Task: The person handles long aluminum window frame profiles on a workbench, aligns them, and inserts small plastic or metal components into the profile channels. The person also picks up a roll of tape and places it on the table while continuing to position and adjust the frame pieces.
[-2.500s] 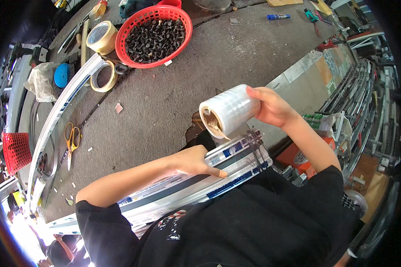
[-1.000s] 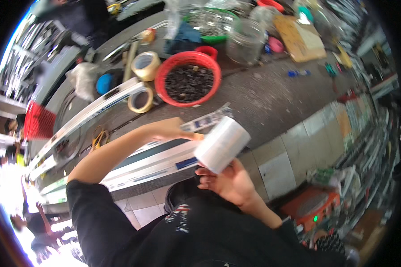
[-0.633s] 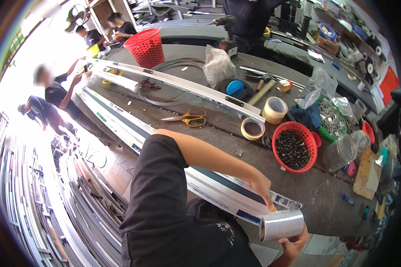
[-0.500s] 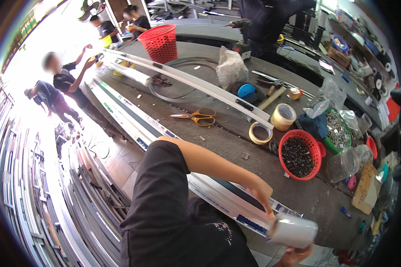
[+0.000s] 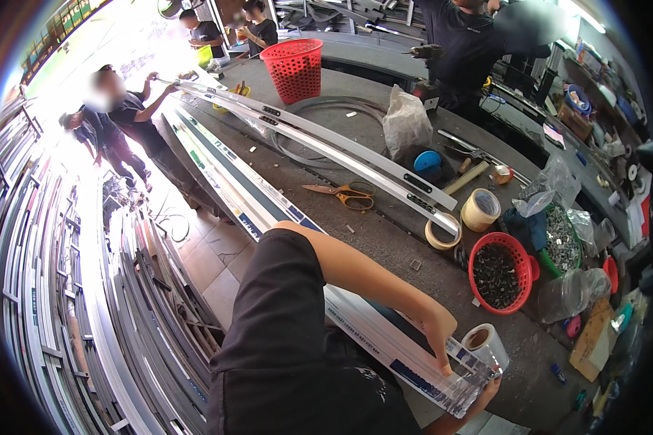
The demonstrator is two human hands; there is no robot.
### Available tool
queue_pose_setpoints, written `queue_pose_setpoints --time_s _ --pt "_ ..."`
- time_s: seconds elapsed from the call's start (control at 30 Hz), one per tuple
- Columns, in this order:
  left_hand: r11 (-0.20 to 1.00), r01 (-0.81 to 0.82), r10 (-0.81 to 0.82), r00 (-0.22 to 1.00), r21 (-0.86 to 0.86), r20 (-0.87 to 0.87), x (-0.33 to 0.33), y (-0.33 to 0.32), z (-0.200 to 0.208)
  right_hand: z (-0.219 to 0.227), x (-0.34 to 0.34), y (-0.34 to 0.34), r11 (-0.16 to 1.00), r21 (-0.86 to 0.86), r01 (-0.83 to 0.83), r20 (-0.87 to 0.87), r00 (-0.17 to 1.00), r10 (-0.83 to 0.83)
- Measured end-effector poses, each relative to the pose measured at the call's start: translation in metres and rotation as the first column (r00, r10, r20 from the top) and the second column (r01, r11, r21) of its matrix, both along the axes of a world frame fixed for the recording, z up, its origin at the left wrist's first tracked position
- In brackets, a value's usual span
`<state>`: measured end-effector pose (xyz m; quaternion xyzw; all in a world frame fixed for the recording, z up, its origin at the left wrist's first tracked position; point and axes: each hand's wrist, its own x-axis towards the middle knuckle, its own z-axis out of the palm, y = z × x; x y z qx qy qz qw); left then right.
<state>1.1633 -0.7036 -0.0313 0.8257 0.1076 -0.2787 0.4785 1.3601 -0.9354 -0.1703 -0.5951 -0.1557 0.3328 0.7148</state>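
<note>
While the left hand (image 5: pixel 437 332) lies across the bundle of long white profiles (image 5: pixel 374 332), its thumb down near the film-covered end, the roll of clear film (image 5: pixel 496 348) is just beside that end, on the side toward the surface (image 5: pixel 384 250), tilted, with its long axis roughly along the profiles and its open core facing the upper left. The right hand (image 5: pixel 486 396), past the bundle's end, is nearer: its grip looks clamped on the roll's lower end, most fingers hidden, while whether the left grip is closed I cannot tell.

Pale tiled floor (image 5: pixel 226 245), glaring daylight (image 5: pixel 134 45)
</note>
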Motion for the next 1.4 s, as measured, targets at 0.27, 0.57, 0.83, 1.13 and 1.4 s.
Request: queue_pose_setpoints --time_s 0.27,0.57,0.83,1.13,1.4 --pt "1.000 0.030 -0.031 0.980 0.006 0.198 -0.013 -0.008 0.052 -0.045 -0.008 0.070 0.991 -0.133 -0.031 0.148 0.988 0.051" --pt "0.983 -0.092 0.090 0.996 0.159 0.016 0.008 0.008 0.007 0.005 0.093 0.025 0.781 0.112 0.614 0.616 0.574 -0.540" --pt "0.866 -0.145 0.126 0.989 0.478 0.073 0.030 0.035 -0.044 0.033 0.165 -0.014 0.637 -0.041 0.770 0.979 0.158 -0.128" --pt "0.515 -0.804 0.210 0.455 0.298 0.865 -0.106 -0.024 -0.062 0.037 0.179 0.022 0.635 -0.275 0.722 0.954 0.124 0.272" --pt "-0.544 -0.772 0.482 0.034 0.329 0.875 -0.257 0.026 -0.095 0.084 0.114 0.055 0.782 -0.100 0.616 0.984 -0.052 0.168"
